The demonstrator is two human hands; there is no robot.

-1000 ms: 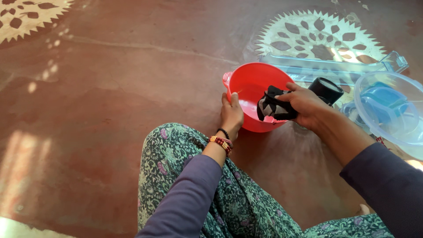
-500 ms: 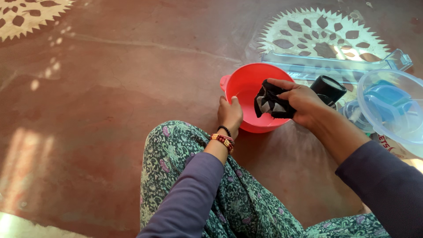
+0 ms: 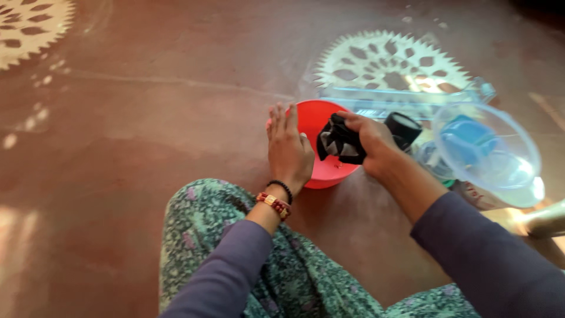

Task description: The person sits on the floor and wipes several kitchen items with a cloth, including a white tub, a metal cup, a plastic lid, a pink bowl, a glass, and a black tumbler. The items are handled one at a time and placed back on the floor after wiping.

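Clear bowl (image 3: 494,159), black lid (image 3: 405,128) beside red bowl (image 3: 321,126)

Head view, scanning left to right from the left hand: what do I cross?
Left hand on the red bowl's rim → red bowl → black cloth gripped by the right hand → black cap → clear plastic bowl.

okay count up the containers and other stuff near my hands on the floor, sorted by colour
Red: 1, round red plastic bowl
Black: 2, crumpled black cloth, black cylindrical cap
Clear: 2, round clear plastic bowl, long clear plastic tray
Blue: 1, blue plastic piece
Total: 6
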